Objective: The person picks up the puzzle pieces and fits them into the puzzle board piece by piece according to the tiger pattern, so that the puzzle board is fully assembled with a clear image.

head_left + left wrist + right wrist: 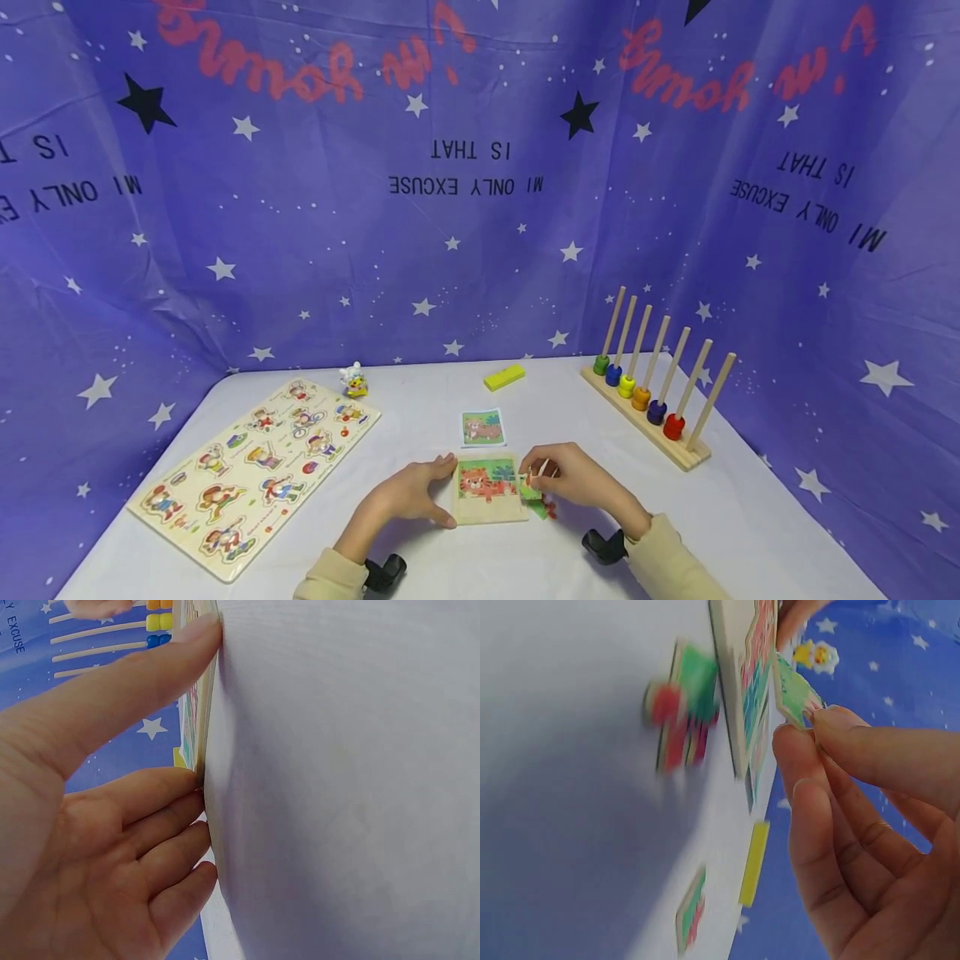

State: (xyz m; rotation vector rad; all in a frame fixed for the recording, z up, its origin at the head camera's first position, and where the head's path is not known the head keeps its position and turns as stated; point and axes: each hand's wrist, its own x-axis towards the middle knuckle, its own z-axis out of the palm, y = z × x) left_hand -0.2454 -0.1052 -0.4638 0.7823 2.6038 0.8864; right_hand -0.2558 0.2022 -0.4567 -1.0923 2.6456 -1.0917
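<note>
A small wooden puzzle board [491,511] lies on the table, its upper part filled with a red tiger picture and its lower strip bare wood. Along its left edge my left hand [411,492] rests, thumb at the near corner and fingertips at the far one. My right hand [573,473] pinches a green puzzle piece [797,694] between thumb and fingertips, held just over the board's right edge. Beneath that hand lie loose red and green pieces [676,724]. Another loose piece [691,911] lies apart from them in the right wrist view.
Behind the board lies a picture card [483,427], with a yellow block [504,377] farther back. A large wooden picture puzzle [255,475] takes up the left side, a small toy figure [353,380] by its far corner. At right stands a peg rack [645,417] with coloured beads.
</note>
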